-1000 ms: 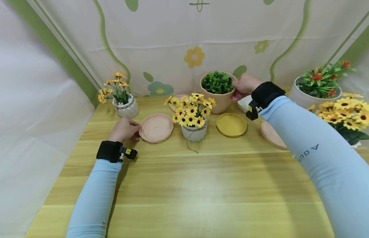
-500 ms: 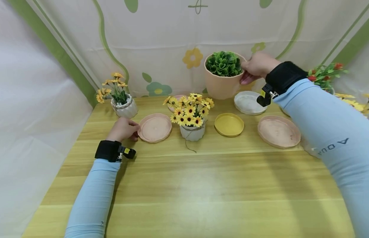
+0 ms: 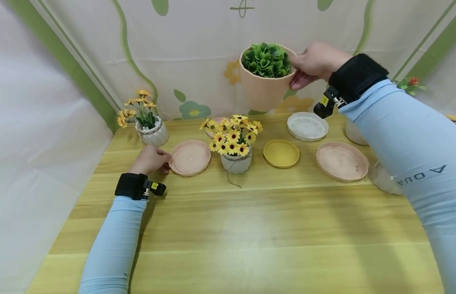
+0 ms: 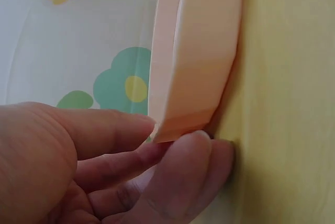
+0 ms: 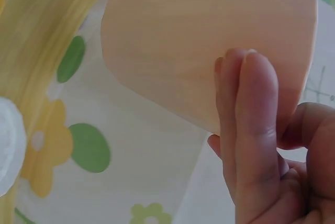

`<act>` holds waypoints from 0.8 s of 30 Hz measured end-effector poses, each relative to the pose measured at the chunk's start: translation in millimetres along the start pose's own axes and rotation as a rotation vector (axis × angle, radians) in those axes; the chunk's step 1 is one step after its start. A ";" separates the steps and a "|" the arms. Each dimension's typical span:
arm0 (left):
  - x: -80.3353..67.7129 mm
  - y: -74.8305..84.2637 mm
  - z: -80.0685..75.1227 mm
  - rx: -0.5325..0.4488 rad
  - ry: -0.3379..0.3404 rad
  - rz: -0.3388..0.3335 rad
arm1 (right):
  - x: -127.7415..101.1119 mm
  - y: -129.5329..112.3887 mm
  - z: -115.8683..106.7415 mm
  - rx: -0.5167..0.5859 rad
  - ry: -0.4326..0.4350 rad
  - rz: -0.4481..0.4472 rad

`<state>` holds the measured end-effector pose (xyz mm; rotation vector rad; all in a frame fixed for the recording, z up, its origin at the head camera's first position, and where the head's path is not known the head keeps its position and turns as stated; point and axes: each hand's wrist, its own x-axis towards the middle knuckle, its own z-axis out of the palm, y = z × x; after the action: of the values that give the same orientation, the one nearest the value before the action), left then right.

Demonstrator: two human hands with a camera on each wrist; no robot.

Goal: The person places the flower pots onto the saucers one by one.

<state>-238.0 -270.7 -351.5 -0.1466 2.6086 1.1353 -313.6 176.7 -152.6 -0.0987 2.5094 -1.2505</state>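
Wood-grain tabletop (image 3: 250, 241) lies nearest us; on it our left hand (image 3: 150, 159) pinches a pink saucer (image 3: 191, 157) by its edge, the rest lying right of the fingertips; farther, our right hand (image 3: 316, 63) holds a peach pot (image 3: 263, 90) aloft by its rim, fingers on its outer right wall

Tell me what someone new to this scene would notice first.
Probably the peach pot of green leaves, held up by its rim in the right hand in front of the patterned backdrop. Next would likely come the yellow flowers in a white pot on the table, standing between a yellow saucer and a pink saucer, whose edge the left hand pinches.
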 end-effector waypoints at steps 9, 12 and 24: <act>-11.4 3.2 -11.4 0.073 0.047 0.029 | -9.1 -23.1 9.7 -0.025 0.011 -0.088; -17.6 7.8 -15.9 0.080 0.079 0.055 | -11.9 -29.6 14.1 -0.012 0.005 -0.108; -42.3 35.0 -17.9 0.038 0.238 0.218 | -17.8 -55.1 45.3 -0.052 -0.014 -0.195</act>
<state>-209.0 -260.8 -302.6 0.0124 2.9134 1.2025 -286.8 112.2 -129.8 -0.3717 2.5704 -1.2511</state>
